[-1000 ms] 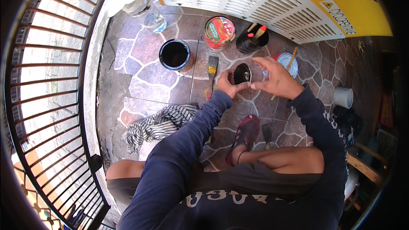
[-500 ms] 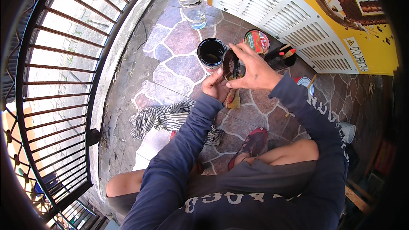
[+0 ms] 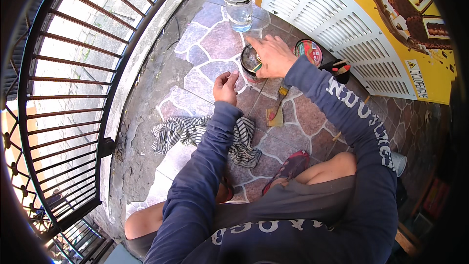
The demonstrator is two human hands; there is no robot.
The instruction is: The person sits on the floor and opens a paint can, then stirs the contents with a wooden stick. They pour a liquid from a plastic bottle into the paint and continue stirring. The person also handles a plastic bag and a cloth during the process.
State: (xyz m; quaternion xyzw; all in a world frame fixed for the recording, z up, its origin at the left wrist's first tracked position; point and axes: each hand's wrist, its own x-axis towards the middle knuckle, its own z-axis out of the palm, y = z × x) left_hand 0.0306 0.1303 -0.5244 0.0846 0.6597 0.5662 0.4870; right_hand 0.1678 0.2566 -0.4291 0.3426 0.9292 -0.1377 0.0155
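Observation:
My right hand (image 3: 273, 57) spans the round lid (image 3: 250, 59) that sits on the top of a small dark-rimmed can; its thumb and fingers are at the lid's edge. The hand covers the right part of the lid. Just left and nearer, my left hand (image 3: 225, 88) is raised with nothing in it, its fingers loosely bent and the thumb apart. On the tiles below my right wrist lies a paintbrush (image 3: 276, 110), bristles toward me. A second round can (image 3: 309, 51) with a red and green top stands right of my right hand.
A clear bottle (image 3: 239, 14) of liquid stands beyond the can. A striped cloth (image 3: 207, 134) lies before my left forearm. A black container (image 3: 337, 70) holding red-tipped sticks stands beside a yellow and white vented cabinet (image 3: 317, 14). A black metal railing (image 3: 73, 95) runs along the left.
My right hand has brought the lid from beside the can onto its top. My left hand has come away leftward from the lid. The view has shifted slightly.

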